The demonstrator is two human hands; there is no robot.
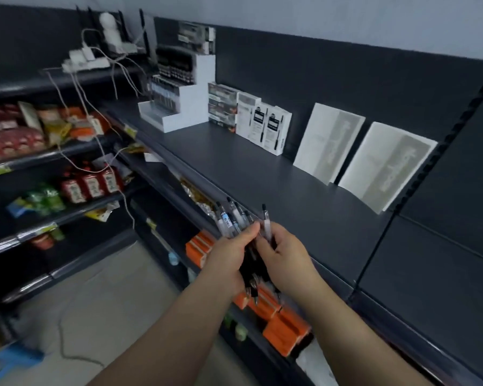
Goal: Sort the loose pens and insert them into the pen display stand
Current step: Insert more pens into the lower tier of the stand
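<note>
A dark grey shelf (262,174) carries a white stepped pen display stand (179,93) at its far left end, with pen boxes (262,121) just beside it. Well apart from the stand, in front of the shelf edge, the left hand (229,260) has its grip closed around a bundle of pens (234,218), caps upward. The right hand (285,263) pinches one pen (267,224) from the bundle.

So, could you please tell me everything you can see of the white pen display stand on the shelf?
The pen display stand is a white, stepped block, plastic or card by its look, rising in tiers toward the back panel. It stands upright at the far left end of the dark shelf, partly filled with rows of dark upright pens; the lowest front tier looks bare. Stacked boxes sit against its right side. Neither hand touches it.
</note>
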